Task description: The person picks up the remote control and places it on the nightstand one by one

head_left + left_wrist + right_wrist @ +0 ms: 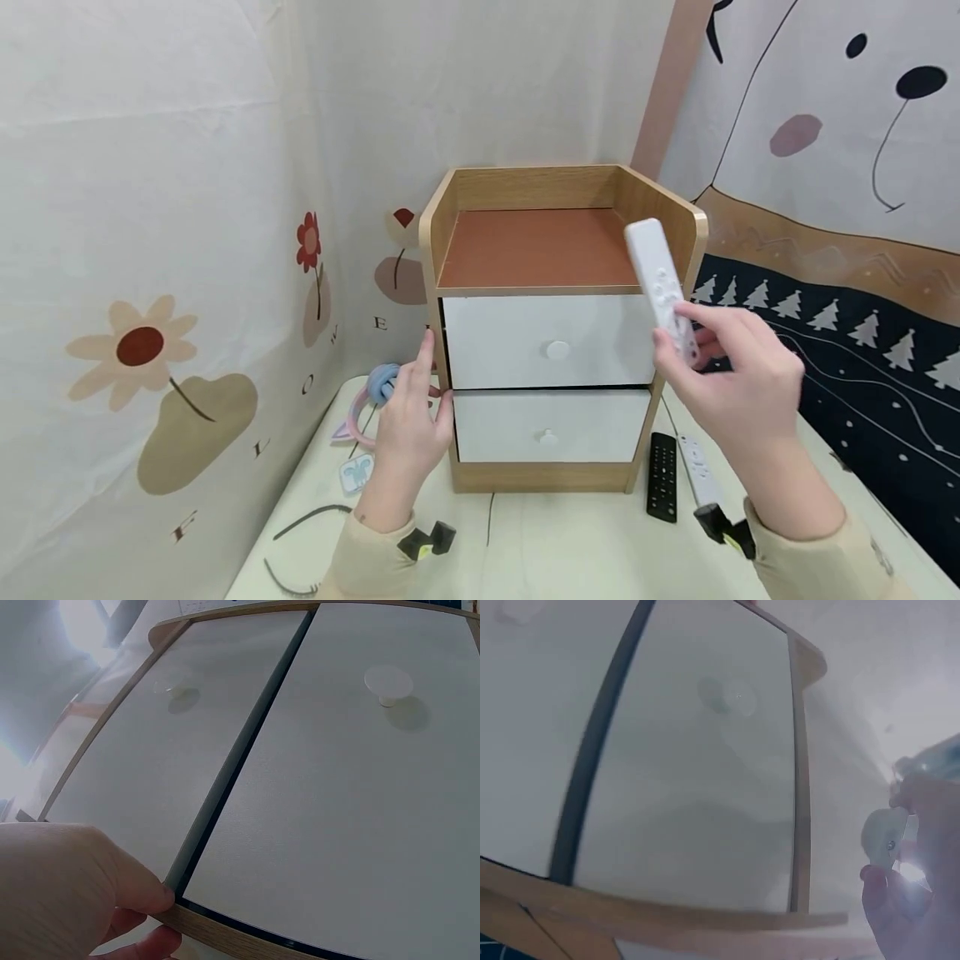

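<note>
Tabletop (555, 542) carries wood-edged cabinet (540, 477), set toward far edge. White-fronted upper drawer (502, 346) and lower drawer (495, 427): insides hidden from you. Your left hand (411, 425) touches cabinet's left side, fingers extended; left wrist view shows broad dark strip between drawers, head view only thin line. Your right hand (738, 375) pinches white remote (655, 267), raised before cabinet's upper right; right wrist view catches just its end, amid glare. Near tabletop's right edge: second white remote (697, 471), lower end cut off by dark wrist clip (714, 522); black remote (662, 477) beside it.
</note>
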`<state>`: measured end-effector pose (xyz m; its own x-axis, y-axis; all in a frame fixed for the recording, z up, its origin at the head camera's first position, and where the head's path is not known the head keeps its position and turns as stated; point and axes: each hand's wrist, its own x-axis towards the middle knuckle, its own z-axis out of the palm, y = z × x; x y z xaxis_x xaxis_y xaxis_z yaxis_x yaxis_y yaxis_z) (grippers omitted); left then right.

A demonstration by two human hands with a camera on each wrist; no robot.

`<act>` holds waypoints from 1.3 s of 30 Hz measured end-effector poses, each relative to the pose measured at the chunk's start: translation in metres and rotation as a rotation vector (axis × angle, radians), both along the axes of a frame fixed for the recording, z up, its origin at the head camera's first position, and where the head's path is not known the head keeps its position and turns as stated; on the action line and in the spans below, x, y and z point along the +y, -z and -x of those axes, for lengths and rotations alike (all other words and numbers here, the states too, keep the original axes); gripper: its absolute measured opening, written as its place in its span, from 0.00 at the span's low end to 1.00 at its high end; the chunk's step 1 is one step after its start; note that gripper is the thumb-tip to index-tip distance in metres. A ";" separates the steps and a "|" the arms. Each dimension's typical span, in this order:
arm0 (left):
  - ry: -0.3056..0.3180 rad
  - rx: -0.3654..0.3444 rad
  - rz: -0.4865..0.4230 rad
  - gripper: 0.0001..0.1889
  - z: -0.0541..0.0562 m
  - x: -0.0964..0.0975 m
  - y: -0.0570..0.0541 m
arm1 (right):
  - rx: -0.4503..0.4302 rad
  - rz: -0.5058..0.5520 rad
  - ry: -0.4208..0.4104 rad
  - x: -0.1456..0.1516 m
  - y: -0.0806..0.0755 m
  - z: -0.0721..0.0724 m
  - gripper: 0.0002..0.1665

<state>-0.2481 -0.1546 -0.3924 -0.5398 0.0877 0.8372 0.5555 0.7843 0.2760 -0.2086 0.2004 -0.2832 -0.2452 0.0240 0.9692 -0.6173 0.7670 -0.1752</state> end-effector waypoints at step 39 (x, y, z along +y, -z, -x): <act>-0.005 -0.013 -0.003 0.50 -0.002 0.002 -0.001 | -0.716 -0.395 0.078 -0.093 -0.092 0.073 0.22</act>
<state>-0.2466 -0.1526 -0.3913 -0.5510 0.0823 0.8305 0.5477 0.7865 0.2854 -0.2816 0.1073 -0.1909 -0.8191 -0.2437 0.5194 -0.4007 0.8909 -0.2139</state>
